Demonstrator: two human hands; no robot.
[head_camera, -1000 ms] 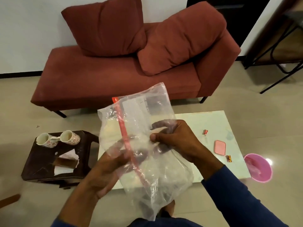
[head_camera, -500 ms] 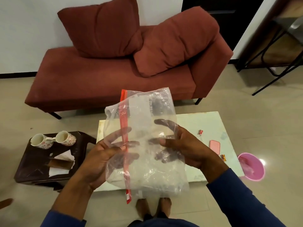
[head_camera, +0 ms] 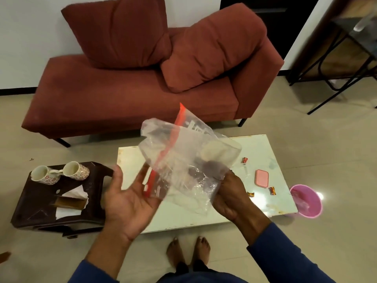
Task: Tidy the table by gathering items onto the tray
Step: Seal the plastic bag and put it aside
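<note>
A clear plastic zip bag (head_camera: pixel 189 158) with a red seal strip hangs tilted above the white low table (head_camera: pixel 263 152). My right hand (head_camera: pixel 228 197) grips its lower right part. My left hand (head_camera: pixel 130 199) is palm up with fingers spread, just touching the bag's lower left edge by the red strip. A dark tray-like stool (head_camera: pixel 34 209) at the left carries two floral mugs (head_camera: pixel 59 173) and a tissue box (head_camera: pixel 70 202). On the table's right side lie a pink case (head_camera: pixel 262 178) and three small candy wrappers (head_camera: pixel 272 190).
A rust-red couch (head_camera: pixel 126 99) with two cushions stands behind the table. A pink bin (head_camera: pixel 306 201) sits on the floor at the table's right end. A metal-framed shelf (head_camera: pixel 350 50) is at the far right. My bare feet (head_camera: pixel 187 252) are near the table's front edge.
The bag has swung from upright to tilted, its red strip now leaning right. My left hand has let go of the strip and opened palm up. My right hand has slid down to the bag's lower right.
</note>
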